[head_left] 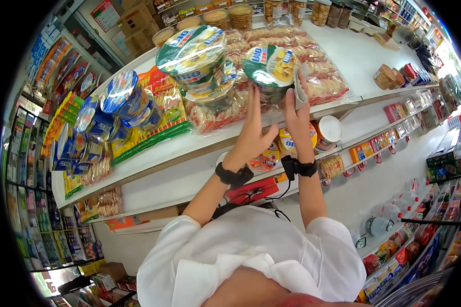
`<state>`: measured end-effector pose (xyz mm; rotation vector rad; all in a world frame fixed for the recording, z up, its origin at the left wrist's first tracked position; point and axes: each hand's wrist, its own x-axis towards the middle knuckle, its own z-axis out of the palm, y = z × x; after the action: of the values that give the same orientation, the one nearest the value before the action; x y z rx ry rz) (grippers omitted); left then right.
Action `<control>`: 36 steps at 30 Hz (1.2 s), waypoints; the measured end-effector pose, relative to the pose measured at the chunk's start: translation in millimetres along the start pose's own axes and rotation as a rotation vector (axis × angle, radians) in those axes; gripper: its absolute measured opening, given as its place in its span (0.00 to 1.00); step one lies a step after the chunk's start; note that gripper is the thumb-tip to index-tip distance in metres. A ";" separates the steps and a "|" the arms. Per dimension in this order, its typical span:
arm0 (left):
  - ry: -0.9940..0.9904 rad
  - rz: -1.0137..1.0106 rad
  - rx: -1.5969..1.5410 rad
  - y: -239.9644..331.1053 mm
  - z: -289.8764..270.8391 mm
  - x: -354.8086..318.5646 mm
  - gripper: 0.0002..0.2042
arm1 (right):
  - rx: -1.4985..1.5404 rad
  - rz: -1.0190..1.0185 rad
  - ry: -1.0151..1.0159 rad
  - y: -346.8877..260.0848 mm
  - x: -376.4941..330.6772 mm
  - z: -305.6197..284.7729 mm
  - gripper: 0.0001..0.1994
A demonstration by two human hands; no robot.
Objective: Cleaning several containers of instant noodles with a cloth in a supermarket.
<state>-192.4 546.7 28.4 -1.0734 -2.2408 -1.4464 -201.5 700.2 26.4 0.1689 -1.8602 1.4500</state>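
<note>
A green and white instant noodle cup [270,66] with a yellow food picture stands near the front edge of the counter. My left hand [252,120] lies along its left side, fingers pointing away from me and thumb spread. Against its right side is my right hand [297,110], which also has a light grey cloth [301,89] pressed between its fingers and the cup. Both hands hold the cup between them. Left of it, larger tubs of the same green and white kind, one on top [192,53], are stacked on bagged biscuits.
Blue noodle cups [123,100] in stacks and yellow packets [153,123] crowd the left. Clear bags of round biscuits [322,84] lie behind and beside my hands. On the lower shelf are more cups and a white-lidded tub [330,129]. Biscuit jars [241,18] line the back.
</note>
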 end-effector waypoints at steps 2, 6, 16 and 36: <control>0.056 -0.007 0.018 -10.9 7.9 11.3 0.45 | 0.127 0.070 0.002 1.5 -4.0 -1.5 0.27; 0.103 -0.075 0.078 -15.8 10.6 16.8 0.44 | 0.060 0.060 -0.084 -1.4 -14.9 -2.3 0.25; -0.212 -0.121 -0.249 -9.0 -33.7 -46.6 0.31 | 0.076 0.388 0.107 -29.9 -60.1 27.9 0.26; -0.312 -0.703 -0.033 -126.3 -81.8 -244.3 0.51 | -0.089 0.776 -0.209 -28.2 -218.9 3.9 0.25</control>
<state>-126.0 339.4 -158.6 -0.5528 -3.0257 -1.6412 -34.3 613.9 -89.1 -0.5217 -2.2894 1.8927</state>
